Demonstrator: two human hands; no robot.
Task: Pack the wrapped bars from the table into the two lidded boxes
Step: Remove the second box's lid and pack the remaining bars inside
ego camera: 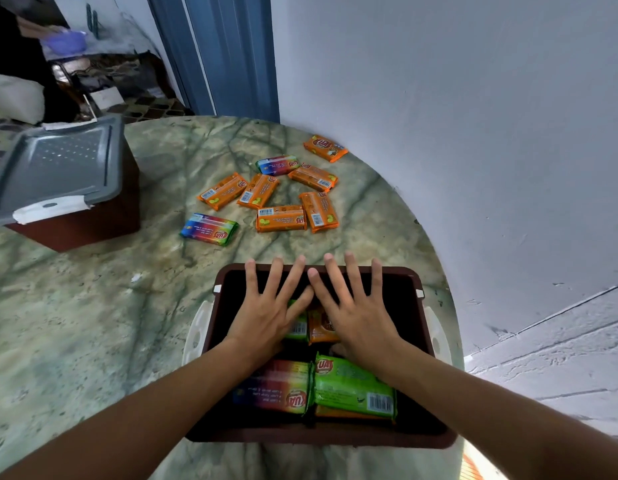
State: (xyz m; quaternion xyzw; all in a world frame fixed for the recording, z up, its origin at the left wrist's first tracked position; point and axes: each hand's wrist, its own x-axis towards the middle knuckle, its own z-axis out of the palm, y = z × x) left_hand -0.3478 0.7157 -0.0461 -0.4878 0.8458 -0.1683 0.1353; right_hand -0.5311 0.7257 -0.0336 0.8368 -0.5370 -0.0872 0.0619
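An open brown box (416, 327) stands at the near edge of the marble table (103, 317). Inside lie a green bar (352, 388), a rainbow bar (276, 386) and, further in, an orange bar (321, 325) beside another green one. My left hand (269, 306) and my right hand (352, 306) are spread flat over the box with straight fingers, holding nothing. Several orange bars (281, 218) and two rainbow bars (210, 228) lie loose on the table beyond the box. A second brown box (93, 220) with a grey lid (58, 164) on it sits at the left.
A white wall (474, 133) curves close along the table's right side. A blue door frame (231, 53) stands behind the table. At the far left a person holds a purple bowl (67, 41). White side latches (193, 336) hang off the open box.
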